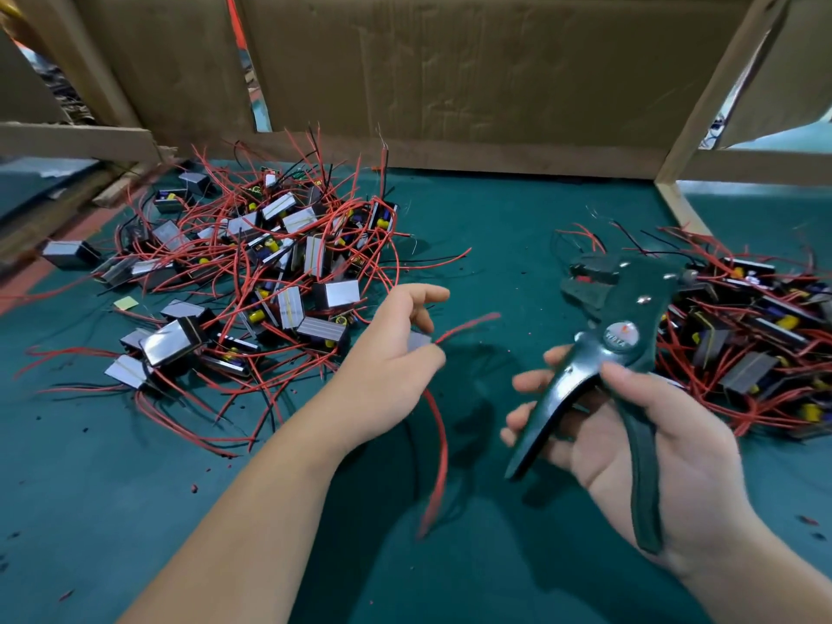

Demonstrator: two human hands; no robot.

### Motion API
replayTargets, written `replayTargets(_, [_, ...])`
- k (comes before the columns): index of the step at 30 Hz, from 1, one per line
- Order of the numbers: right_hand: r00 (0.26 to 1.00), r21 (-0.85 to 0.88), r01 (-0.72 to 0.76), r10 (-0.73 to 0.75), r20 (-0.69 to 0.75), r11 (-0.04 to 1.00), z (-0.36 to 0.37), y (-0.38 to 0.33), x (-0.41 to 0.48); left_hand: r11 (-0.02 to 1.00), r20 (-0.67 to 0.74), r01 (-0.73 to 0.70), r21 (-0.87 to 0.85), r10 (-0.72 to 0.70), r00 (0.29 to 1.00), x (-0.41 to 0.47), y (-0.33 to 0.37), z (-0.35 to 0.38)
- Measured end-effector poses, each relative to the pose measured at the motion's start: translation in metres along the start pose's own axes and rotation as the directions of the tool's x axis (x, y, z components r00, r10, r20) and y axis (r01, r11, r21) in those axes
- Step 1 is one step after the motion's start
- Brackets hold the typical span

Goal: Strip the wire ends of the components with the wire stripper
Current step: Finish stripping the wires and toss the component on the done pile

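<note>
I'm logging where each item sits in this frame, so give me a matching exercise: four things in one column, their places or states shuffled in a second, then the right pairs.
Things
1. wire stripper
2. single component with red leads
3. large pile of components
4. yellow scrap

Places or states
A. pinched in the left hand
B. lying flat on the green mat at the pile's left edge
C. gripped by its handles in the right hand
D. heaped on the mat, left of and beyond the left hand

Pairs: 1-C, 2-A, 3-D, 4-B
</note>
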State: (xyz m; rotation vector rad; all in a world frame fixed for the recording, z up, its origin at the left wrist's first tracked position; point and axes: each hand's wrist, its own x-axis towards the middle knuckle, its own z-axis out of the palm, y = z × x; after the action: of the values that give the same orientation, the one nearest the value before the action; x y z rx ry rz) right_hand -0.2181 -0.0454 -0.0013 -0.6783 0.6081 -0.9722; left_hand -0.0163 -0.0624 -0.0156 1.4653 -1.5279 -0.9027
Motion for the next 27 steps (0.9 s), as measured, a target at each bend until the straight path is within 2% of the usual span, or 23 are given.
replayTargets(3, [0.952,0.020,-0.253,0.246,0.183,0.967,0.001,0.000,-0.003,0.987,-0.046,0.008,-0.161,-0.015,0.999,-0.001,0.003,0.009])
replayTargets(5, [0.883,0.043,-0.366,0.332,0.332,0.930,0.006,0.002,-0.007,0.905,-0.018,0.050,-0.422,-0.064,0.998,-0.003,0.006,0.018])
replayTargets(7, [0.852,0.082,-0.363,0.295,0.433,0.928,0.007,0.003,-0.007,0.801,-0.008,0.072,-0.595,-0.095,0.995,-0.002,0.008,0.024])
replayTargets(11, [0.869,0.149,-0.327,0.235,0.436,0.933,0.008,-0.004,0.001,0.789,-0.078,-0.010,-0.614,-0.049,0.996,0.001,0.007,0.025])
replayTargets(13, [0.894,0.221,-0.272,0.160,0.419,0.937,0.010,-0.004,0.003,0.800,-0.084,-0.049,-0.598,-0.001,0.996,0.001,0.005,0.026])
replayTargets(14, [0.925,0.208,-0.214,0.130,0.357,0.955,0.007,-0.001,0.004,0.823,-0.092,-0.071,-0.563,0.022,0.995,0.000,0.005,0.026])
replayTargets(16, [0.993,-0.013,0.046,-0.044,0.109,0.999,0.001,0.003,0.001,0.914,-0.162,-0.132,-0.384,0.074,0.984,-0.002,0.009,0.022])
replayTargets(17, [0.990,-0.096,0.142,-0.140,0.025,0.985,0.000,0.003,-0.001,0.966,-0.227,-0.169,-0.195,0.124,0.966,-0.003,0.009,0.020])
replayTargets(18, [0.979,-0.132,0.200,-0.205,-0.024,0.971,-0.001,0.002,-0.002,0.982,-0.278,-0.174,0.071,0.187,0.942,-0.004,0.007,0.018])
replayTargets(19, [0.970,-0.143,0.229,-0.239,-0.053,0.963,-0.003,0.002,0.000,0.929,-0.300,-0.119,0.351,0.232,0.925,-0.006,0.004,0.016])
replayTargets(20, [0.965,-0.145,0.238,-0.251,-0.074,0.960,-0.004,0.001,0.001,0.822,-0.306,-0.010,0.569,0.223,0.926,-0.008,0.002,0.016])
replayTargets(21, [0.966,-0.143,0.229,-0.243,-0.085,0.963,-0.004,0.000,0.002,0.709,-0.312,0.119,0.695,0.148,0.938,-0.010,0.000,0.016])
replayTargets(22, [0.971,-0.130,0.211,-0.223,-0.087,0.969,-0.004,0.000,0.002,0.624,-0.328,0.237,0.745,0.033,0.944,-0.011,0.000,0.017])
replayTargets(24, [0.980,-0.095,0.180,-0.187,-0.068,0.979,-0.004,0.001,0.003,0.570,-0.356,0.380,0.729,-0.160,0.921,-0.011,0.001,0.018])
replayTargets(25, [0.984,-0.082,0.163,-0.167,-0.054,0.983,-0.004,0.002,0.003,0.567,-0.356,0.400,0.720,-0.193,0.914,-0.011,0.000,0.019])
replayTargets(27, [0.991,-0.087,0.129,-0.131,-0.008,0.988,-0.002,0.003,0.002,0.582,-0.351,0.377,0.721,-0.163,0.922,-0.010,0.000,0.018])
